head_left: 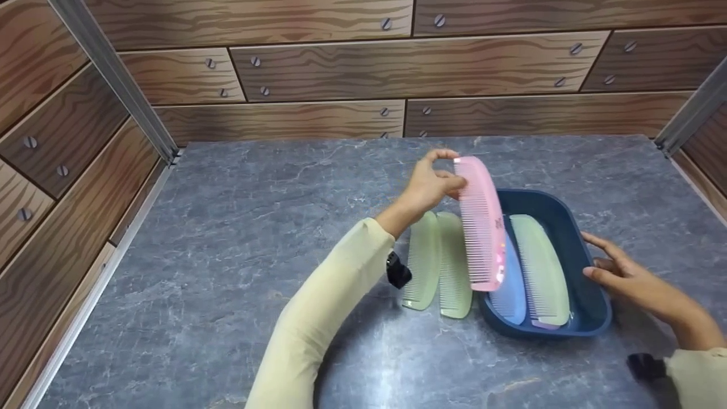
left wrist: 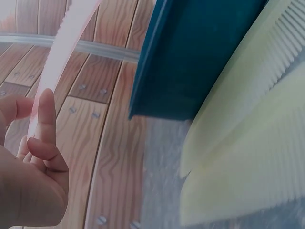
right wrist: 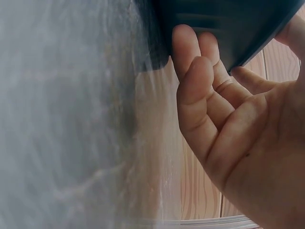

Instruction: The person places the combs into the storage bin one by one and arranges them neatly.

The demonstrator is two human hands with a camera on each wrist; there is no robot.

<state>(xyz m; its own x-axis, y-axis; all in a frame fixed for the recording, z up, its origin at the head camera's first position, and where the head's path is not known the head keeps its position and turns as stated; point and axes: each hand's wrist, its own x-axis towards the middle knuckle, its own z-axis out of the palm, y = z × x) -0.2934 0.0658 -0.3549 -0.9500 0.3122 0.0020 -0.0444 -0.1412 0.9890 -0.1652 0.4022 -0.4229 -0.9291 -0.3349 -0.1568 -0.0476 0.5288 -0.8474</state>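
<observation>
In the head view my left hand [head_left: 429, 182] pinches a pink comb [head_left: 481, 227] near its upper end, holding it upright over the left side of a dark blue bin [head_left: 579, 255]. The left wrist view shows the thumb and fingers on the comb's edge. Inside the bin lie a blue comb [head_left: 514, 284] and a light green comb [head_left: 542, 272], with a bit of a purple one [head_left: 546, 325] beneath. Against the bin's right outer side rests my right hand [head_left: 636, 284], its fingertips touching the wall with the fingers loosely bent in the right wrist view.
Two light green combs, the left one [head_left: 423, 261] and the right one [head_left: 454, 267], lie side by side on the grey marbled table [head_left: 255, 227], just left of the bin. Wood-patterned panels [head_left: 318, 68] enclose the back and sides.
</observation>
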